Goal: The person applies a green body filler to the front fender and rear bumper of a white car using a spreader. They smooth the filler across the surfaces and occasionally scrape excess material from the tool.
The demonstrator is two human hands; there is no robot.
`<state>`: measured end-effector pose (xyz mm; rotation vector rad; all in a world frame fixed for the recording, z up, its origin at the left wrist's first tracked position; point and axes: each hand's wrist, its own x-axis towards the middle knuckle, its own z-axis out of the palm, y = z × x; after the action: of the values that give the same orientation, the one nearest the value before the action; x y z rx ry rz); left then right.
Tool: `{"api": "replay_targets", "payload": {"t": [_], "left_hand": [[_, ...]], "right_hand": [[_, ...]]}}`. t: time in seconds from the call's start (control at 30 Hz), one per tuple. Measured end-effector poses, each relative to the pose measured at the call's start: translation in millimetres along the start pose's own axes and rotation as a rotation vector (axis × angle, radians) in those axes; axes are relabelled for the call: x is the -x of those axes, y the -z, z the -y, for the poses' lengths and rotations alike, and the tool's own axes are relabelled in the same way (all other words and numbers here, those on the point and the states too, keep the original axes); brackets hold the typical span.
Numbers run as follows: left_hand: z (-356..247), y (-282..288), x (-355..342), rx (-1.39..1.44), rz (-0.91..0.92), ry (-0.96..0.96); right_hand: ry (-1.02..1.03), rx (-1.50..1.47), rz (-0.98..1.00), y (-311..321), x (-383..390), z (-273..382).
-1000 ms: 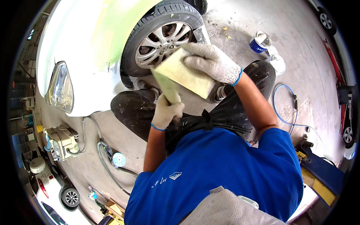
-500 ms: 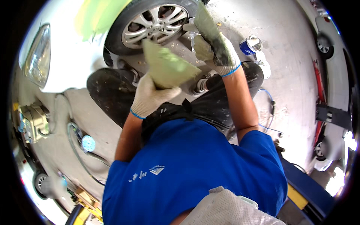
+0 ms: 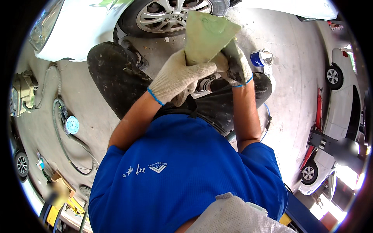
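Hands (image 3: 176, 75) sit close together, the left gripping a flat green sheet (image 3: 210, 37).

A scuffed grey floor (image 3: 293, 58) spreads wide — bright light (image 3: 347, 176) glares lower right.

left hand (image 3: 173, 75) (green plate (image 3: 210, 37) too) has neared right hand (image 3: 243, 65).

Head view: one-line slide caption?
Gloved left hand holds a flat greenish plate beside the gloved right hand, a silver-spoked car wheel beyond.
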<state>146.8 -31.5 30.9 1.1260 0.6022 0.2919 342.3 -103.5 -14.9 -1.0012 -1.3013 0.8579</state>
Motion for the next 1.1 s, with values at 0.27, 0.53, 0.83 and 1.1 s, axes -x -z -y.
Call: {"api": "replay_targets", "payload": {"t": [0.27, 0.53, 0.83, 1.1], "left_hand": [[32.6, -24.6, 14.5, -0.384, 0.258, -0.259], [17.9, -15.2, 12.9, -0.264, 0.251, -0.188], [-3.0, 0.3, 10.3, -0.182, 0.193, 0.013], [-24.9, 2.3, 4.0, -0.198, 0.186, -0.07]], "right_hand": [[0.232, 1.494, 0.162, 11.8, -1.9, -13.9], [-0.389, -0.772, -0.047, 16.3, -6.2, -25.1], [-0.486, -0.679, -0.347, 7.6, -12.6, -20.3], [-0.566, -0.603, -0.379, -6.5, -16.9, 13.3]]}}
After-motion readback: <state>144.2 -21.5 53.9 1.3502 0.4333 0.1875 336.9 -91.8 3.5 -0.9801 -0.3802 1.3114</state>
